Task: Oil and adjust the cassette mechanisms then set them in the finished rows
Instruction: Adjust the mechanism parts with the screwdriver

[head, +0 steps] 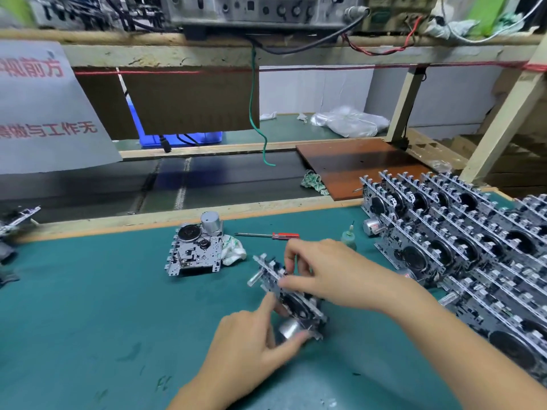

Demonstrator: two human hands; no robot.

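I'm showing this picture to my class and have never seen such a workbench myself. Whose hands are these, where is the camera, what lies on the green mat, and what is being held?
There is no machine here: a person works with bare hands, and the one picture comes from a camera worn on their head, looking forward and down.

The left hand and right hand together hold a cassette mechanism, a small metal frame with a round silver motor at its lower end. Both have their fingers curled on it in a firm grip, tilted above the green mat.

On the mat lie a second mechanism flat beside a white rag, a red-handled screwdriver, and a small oil bottle. At the right, many mechanisms stand on edge in the finished rows. Beyond the mat runs a dark conveyor belt.
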